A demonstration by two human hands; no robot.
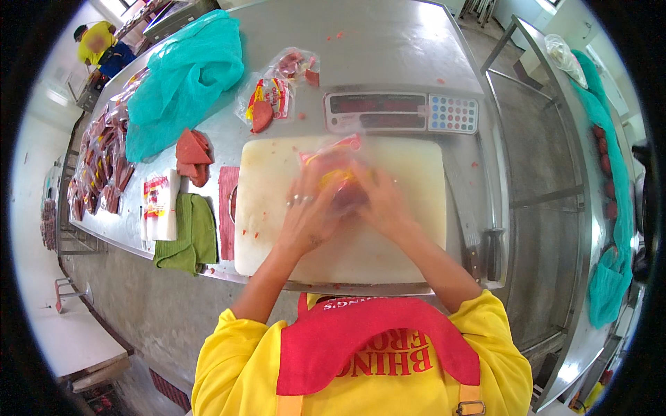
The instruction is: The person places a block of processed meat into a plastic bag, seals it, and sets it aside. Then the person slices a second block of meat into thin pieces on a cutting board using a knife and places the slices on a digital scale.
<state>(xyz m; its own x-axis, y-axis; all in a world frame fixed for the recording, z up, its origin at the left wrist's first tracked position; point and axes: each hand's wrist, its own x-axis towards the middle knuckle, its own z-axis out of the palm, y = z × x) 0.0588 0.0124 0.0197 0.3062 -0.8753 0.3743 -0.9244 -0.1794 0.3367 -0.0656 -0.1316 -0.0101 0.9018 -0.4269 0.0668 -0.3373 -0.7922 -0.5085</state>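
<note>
Over the white board [368, 256], packet [340, 179] sits between left hand [305, 213] and right hand [383, 201], both touching it, neither clearly nearer. Long axis appears to point away from the person. Motion blur: cannot tell whether fingers grip or press.

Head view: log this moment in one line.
left hand: at clear red-printed plastic packet | right hand: at same packet | packet: blurred, over white rectangular cutting board | grip: unclear
</note>
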